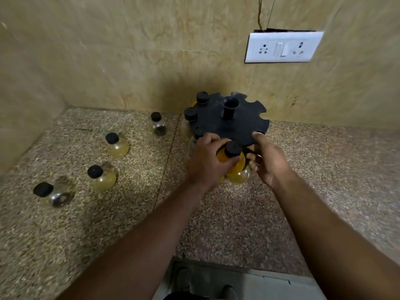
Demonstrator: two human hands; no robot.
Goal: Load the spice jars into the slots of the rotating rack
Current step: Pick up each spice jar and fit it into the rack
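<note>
The left hand (205, 158) wraps the black-capped yellow glass jar (238, 172); right hand (267, 159) (grip unclear) touches the black notched rack (216, 119); speckled stone counter (313, 174), beige wall (129, 50).

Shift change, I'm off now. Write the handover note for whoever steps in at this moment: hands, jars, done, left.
Hands: the left hand grips the orange jar at the near rim of the rack; it is not clearly seated. The right hand holds that rim, thumb on top.
Done: two loaded jars sit in far-left slots; a third seems hidden behind the left hand.
Left: seat the orange jar, then load the four loose jars from the counter. Right-side slots are open.
</note>
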